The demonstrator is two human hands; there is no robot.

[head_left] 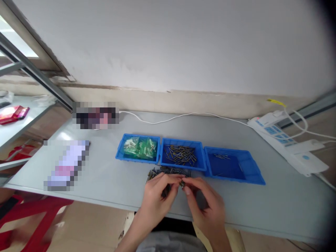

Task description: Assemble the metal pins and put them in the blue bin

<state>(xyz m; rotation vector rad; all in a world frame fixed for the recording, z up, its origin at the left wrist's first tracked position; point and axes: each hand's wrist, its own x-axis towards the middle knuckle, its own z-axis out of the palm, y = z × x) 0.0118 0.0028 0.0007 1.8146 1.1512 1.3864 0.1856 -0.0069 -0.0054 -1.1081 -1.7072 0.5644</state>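
My left hand [159, 194] and my right hand [207, 203] meet at the front edge of the table, fingertips pinched together on a small brass-and-dark metal piece [182, 183]. Its exact kind is too small to make out. Just behind the fingers lies a loose pile of thin dark metal pins [170, 170], partly hidden by my left hand. Beyond it stands a blue bin [204, 159] holding many thin gold-and-dark metal pins [181, 154]. To its right, another blue bin [252, 168] holds several thin pins [222, 156].
A third blue bin [119, 154] at left contains green plastic bags [143, 148] with white slender pieces. Two pixelated items lie on the grey table [105, 175] further left. A white power strip [288, 143] sits at right, its white cable [157, 122] running along the wall.
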